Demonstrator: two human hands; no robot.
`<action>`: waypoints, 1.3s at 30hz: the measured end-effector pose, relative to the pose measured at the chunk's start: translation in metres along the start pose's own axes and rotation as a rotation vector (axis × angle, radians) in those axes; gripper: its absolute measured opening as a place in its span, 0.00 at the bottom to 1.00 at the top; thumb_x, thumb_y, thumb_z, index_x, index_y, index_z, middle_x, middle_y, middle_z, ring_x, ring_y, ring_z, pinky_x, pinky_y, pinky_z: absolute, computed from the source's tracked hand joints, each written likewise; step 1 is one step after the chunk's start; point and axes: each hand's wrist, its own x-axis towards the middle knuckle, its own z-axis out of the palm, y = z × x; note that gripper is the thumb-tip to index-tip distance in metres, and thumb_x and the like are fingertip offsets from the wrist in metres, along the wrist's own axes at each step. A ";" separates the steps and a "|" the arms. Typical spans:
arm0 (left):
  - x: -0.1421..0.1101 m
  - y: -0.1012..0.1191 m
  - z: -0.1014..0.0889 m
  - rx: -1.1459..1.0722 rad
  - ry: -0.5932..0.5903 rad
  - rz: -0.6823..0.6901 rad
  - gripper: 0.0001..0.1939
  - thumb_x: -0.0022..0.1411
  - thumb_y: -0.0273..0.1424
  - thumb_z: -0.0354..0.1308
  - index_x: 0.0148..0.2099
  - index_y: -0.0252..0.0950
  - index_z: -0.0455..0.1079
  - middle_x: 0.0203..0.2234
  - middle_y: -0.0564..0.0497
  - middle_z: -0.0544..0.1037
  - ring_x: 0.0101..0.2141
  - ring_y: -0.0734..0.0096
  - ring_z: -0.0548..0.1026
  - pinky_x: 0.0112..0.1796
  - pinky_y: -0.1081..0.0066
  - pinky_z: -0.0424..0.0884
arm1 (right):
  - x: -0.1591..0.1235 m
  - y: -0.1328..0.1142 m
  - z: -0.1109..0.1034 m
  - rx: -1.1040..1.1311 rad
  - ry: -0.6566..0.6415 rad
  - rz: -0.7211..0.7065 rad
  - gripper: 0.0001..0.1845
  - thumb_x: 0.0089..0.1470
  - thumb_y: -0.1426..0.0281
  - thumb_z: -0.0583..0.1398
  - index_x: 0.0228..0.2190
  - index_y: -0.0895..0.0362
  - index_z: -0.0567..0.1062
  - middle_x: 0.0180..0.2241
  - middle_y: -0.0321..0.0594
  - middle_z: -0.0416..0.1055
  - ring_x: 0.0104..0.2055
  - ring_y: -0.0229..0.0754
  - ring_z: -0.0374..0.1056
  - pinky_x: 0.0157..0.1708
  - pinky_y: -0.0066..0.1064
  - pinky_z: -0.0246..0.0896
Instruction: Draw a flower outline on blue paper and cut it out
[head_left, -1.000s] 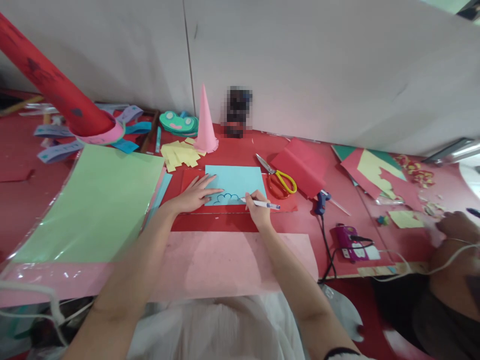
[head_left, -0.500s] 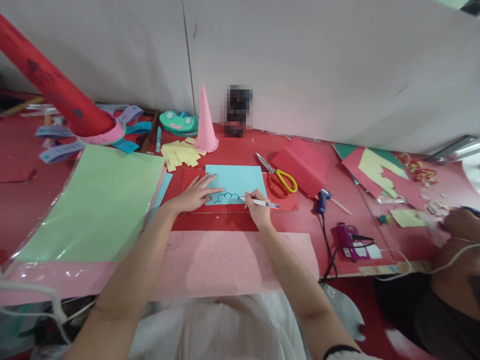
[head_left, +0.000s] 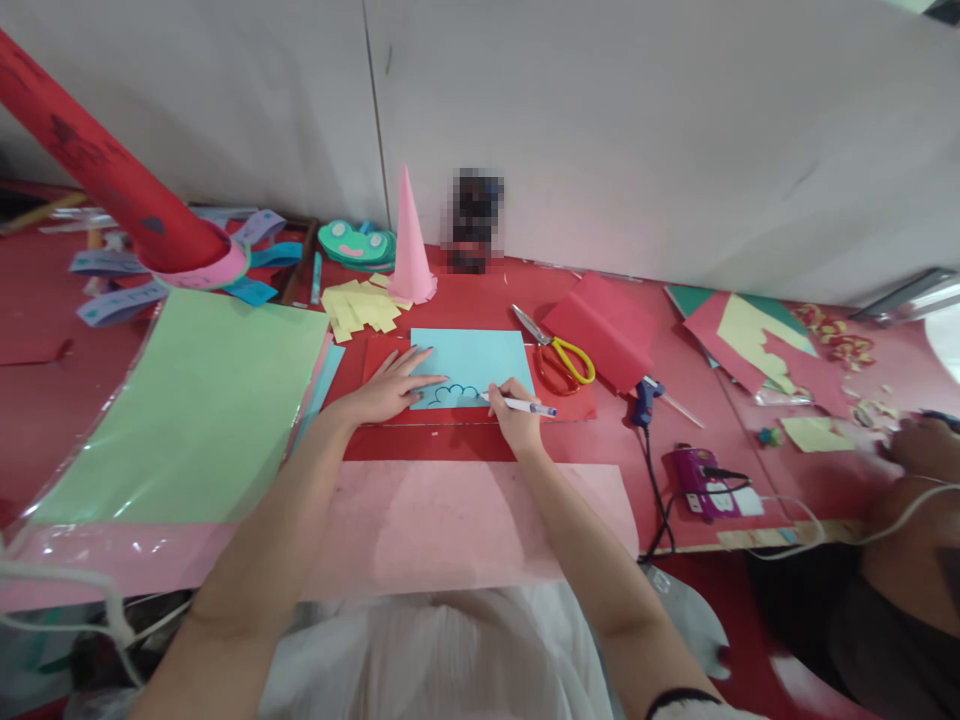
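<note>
A light blue sheet of paper [head_left: 472,350] lies on red paper [head_left: 577,408] in front of me. Along its lower part runs a dark, wavy, cloud-like line [head_left: 459,390]. My left hand [head_left: 386,388] rests on the sheet's left side, fingers spread and pressing it flat. My right hand [head_left: 516,415] is closed around a white marker [head_left: 534,407], whose tip meets the paper near the right end of the line. Just right of the sheet are scissors [head_left: 566,360] with yellow handles.
Behind the sheet stand a pink paper cone [head_left: 409,245] and yellow paper strips [head_left: 360,308]. Green paper in clear plastic [head_left: 202,400] covers the left. A blue glue gun [head_left: 645,402] and a purple power adapter [head_left: 697,480] lie right, with cords. A co-worker's hand [head_left: 922,445] is at far right.
My hands and the marker hold nearly the same place, and the drawn line looks about the same. At far right, the co-worker's hand has shifted slightly right.
</note>
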 end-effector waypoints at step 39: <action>0.000 -0.004 0.004 0.002 0.038 0.027 0.26 0.68 0.27 0.42 0.63 0.56 0.60 0.69 0.64 0.37 0.68 0.61 0.35 0.64 0.49 0.37 | -0.001 0.000 0.001 -0.043 0.045 -0.012 0.20 0.52 0.57 0.55 0.17 0.53 0.57 0.12 0.29 0.59 0.18 0.34 0.54 0.21 0.27 0.51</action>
